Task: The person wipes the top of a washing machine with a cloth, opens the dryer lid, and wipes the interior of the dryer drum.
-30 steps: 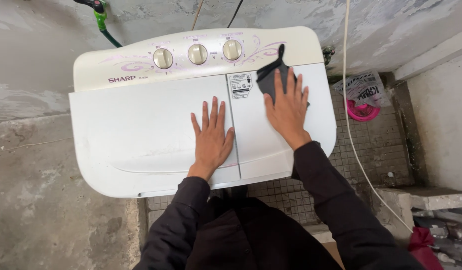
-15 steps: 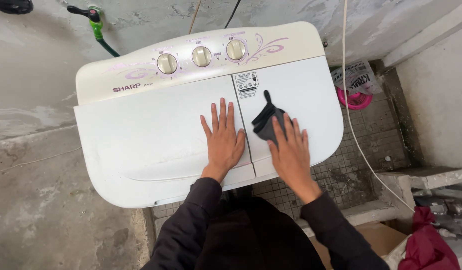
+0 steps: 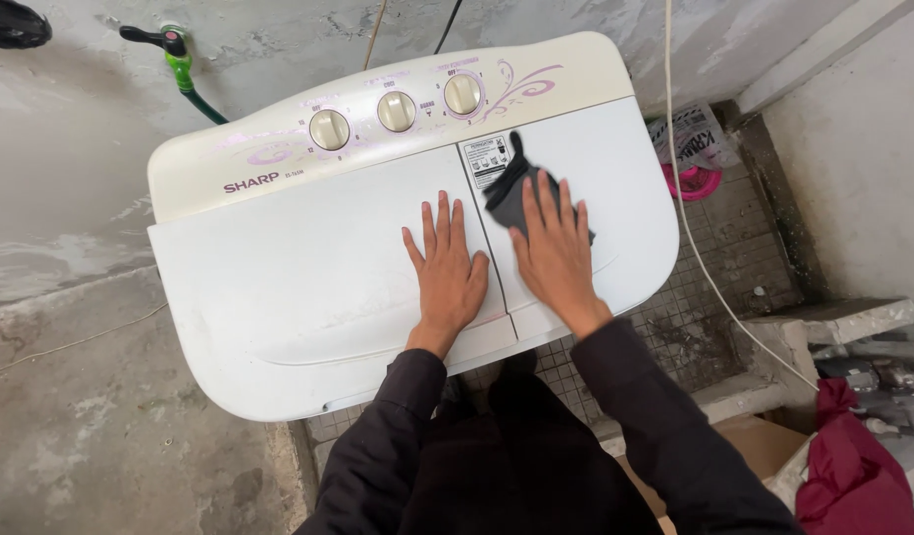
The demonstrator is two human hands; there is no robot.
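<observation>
A dark grey cloth (image 3: 508,188) lies on the smaller right lid (image 3: 615,178) of a white twin-tub washing machine (image 3: 279,297), close to the seam between the two lids and just below a small printed label (image 3: 485,159). The right hand (image 3: 556,253) lies palm down on top of the cloth, fingers stretched out and slightly spread, pressing it flat against the lid rather than pinching it; the upper end of the cloth sticks out beyond the fingertips. Just beside it, across the seam, the left hand (image 3: 449,269) rests flat on the larger left lid (image 3: 308,267), fingers straight and a little apart, holding nothing. Both arms wear dark sleeves (image 3: 635,406). Along the back of the machine runs a cream panel with three round dials (image 3: 396,111) and a faint purple swirl pattern. Behind the machine, on the grey wall, a tap with a green hose (image 3: 180,64) sits at the upper left. To the right, a white cord (image 3: 695,248) hangs down over a tiled floor (image 3: 714,297), with a pink round thing (image 3: 693,181) and a printed bag (image 3: 690,134) near the machine's right edge. A dark red cloth (image 3: 858,466) lies at the lower right corner, beside a cardboard box (image 3: 754,446).
</observation>
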